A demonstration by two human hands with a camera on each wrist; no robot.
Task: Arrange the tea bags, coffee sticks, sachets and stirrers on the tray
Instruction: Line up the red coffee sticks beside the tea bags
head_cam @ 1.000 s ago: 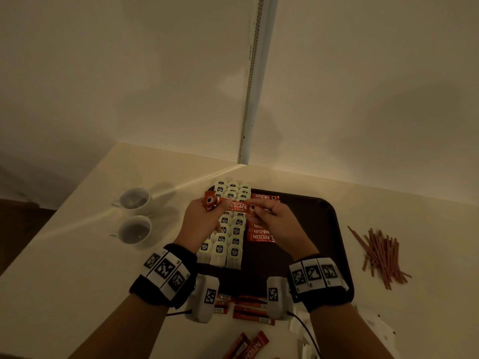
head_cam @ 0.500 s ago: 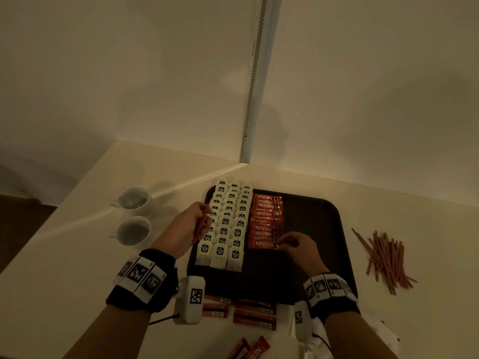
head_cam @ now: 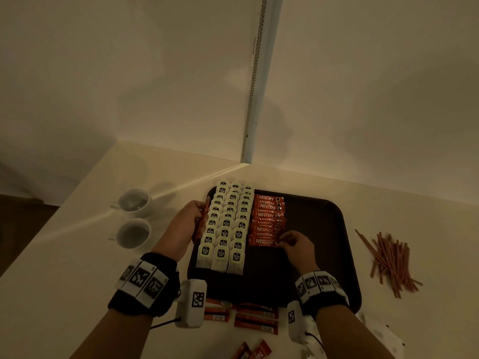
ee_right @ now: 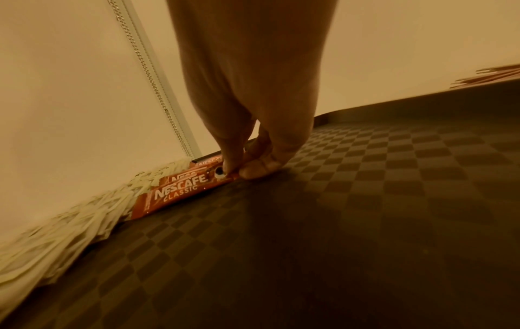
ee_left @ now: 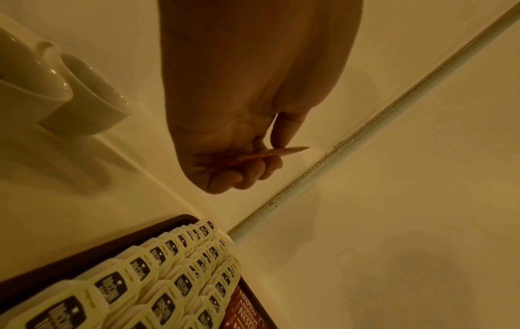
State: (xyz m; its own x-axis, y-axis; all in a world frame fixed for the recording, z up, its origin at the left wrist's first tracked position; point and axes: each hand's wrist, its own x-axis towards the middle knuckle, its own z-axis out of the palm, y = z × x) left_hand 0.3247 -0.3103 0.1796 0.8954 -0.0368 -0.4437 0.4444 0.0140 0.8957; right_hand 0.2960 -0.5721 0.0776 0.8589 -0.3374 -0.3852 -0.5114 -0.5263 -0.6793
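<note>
The right hand [head_cam: 295, 248] pinched the nearest coffee stick [head_cam: 261, 241] on the tray [head_cam: 324, 255]. At nine o'clock of the tea bags [head_cam: 225, 229], the left hand [head_cam: 185, 224] gripped spare sticks [head_cam: 201, 224].

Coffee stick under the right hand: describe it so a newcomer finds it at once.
Start at the dark tray: three columns of tea bags fill its left side, with a column of red coffee sticks beside them. The stick is the nearest one in that column, and the only one whose right end the right hand pinches.
</note>
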